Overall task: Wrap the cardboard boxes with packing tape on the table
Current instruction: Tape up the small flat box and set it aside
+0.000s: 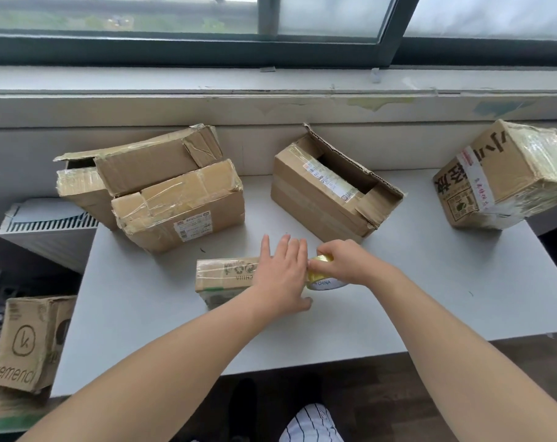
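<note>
Head view, left hand (280,275) flat on small box (226,277), right hand (344,261) fingers grasping tape roll (325,282), open box (306,199) behind

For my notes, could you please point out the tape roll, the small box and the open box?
tape roll (326,282): head view, printed core.
small box (226,272): head view, top face.
open box (312,202): head view, near side wall.
</note>
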`<state>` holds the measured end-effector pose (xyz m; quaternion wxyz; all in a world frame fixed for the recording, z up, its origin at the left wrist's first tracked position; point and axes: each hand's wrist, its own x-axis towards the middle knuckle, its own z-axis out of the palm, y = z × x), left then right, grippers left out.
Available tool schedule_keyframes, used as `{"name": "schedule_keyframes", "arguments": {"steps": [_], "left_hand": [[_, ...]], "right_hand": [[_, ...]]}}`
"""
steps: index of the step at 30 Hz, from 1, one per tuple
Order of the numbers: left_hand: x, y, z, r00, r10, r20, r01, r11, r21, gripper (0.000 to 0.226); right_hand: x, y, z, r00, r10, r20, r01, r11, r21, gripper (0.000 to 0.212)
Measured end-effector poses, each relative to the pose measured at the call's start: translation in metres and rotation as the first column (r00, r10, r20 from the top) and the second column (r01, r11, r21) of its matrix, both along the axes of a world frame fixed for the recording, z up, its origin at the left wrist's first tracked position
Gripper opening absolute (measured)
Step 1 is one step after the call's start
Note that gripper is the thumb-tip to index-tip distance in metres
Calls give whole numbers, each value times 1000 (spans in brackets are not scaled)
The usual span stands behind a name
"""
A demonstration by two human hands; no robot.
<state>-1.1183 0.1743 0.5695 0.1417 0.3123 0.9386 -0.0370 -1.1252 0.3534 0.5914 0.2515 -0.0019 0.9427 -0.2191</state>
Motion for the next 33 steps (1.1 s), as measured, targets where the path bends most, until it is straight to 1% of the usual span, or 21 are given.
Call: {"name": "schedule_keyframes", "arguments": {"steps": [2,3,5,7,8,10,11,13,14,15,16,17,18,20,22,23,25,26,28,31,33], "left_hand": [[2,3,-3,999,13,-33,-12,1000,16,113],[3,1,-7,998,19,-59,-16,999,38,106],[3,-2,-11,994,43,-103,-35,996,85,83],[0,-2,-10,993,63,-101,-53,994,94,65],[-2,-1,-9,994,64,-85,-57,994,93,61],[-7,-1,-5,997,69,-33,-64,990,125,62],[-11,-4,-2,997,76,-8,-74,983,167,65],[-17,-13,13,994,108,35,-114,946,305,70],[-19,-19,26,988,134,78,-155,897,414,71],[-21,-25,37,974,158,160,-220,814,537,70],[-23,-32,48,951,157,265,-297,699,650,67],[-24,-39,53,920,129,369,-371,586,721,64],[-24,-47,56,888,91,451,-433,498,751,64],[-20,-63,53,845,56,532,-506,406,761,72],[-15,-76,49,832,67,550,-534,363,764,78],[-14,-83,48,832,70,550,-536,351,767,77],[-13,-100,45,837,92,540,-535,347,770,66],[-13,-110,45,834,118,540,-544,342,766,59],[-14,-129,43,824,128,552,-560,330,760,53],[-13,-137,46,833,107,543,-539,380,752,53],[-11,-135,47,830,107,547,-544,374,752,52]], "right_hand": [[0,2,-2,1000,1,5,-1,1000,1,42],[1,2,-3,1000,4,-1,-4,1000,-7,42],[2,0,-4,999,15,-31,-16,1000,-20,43],[4,-1,-4,998,10,-63,-12,1000,-29,45],[6,0,-4,997,1,-71,-3,1000,-23,48],[10,2,1,997,-43,-69,40,998,-44,56],[12,4,8,994,-90,-69,82,991,-103,59],[14,8,32,975,-211,-74,181,939,-293,59],[13,10,47,963,-260,-76,210,894,-397,57],[12,9,64,954,-290,-78,215,842,-495,57],[9,7,80,952,-295,-80,197,793,-576,58],[6,2,95,958,-271,-96,156,771,-618,60],[3,-8,107,967,-223,-126,99,780,-618,59],[0,-33,120,977,-115,-180,-6,826,-564,50],[-1,-58,125,977,-55,-205,-60,855,-515,44],[-4,-67,125,974,-37,-225,-80,868,-490,44],[-8,-74,126,962,26,-272,-129,921,-367,50],[-12,-71,126,953,71,-295,-152,953,-262,53],[-16,-55,126,947,122,-297,-151,986,-75,56],[-14,-34,117,962,145,-229,-139,989,42,60],[-12,-31,110,971,117,-209,-111,993,39,64]]}}
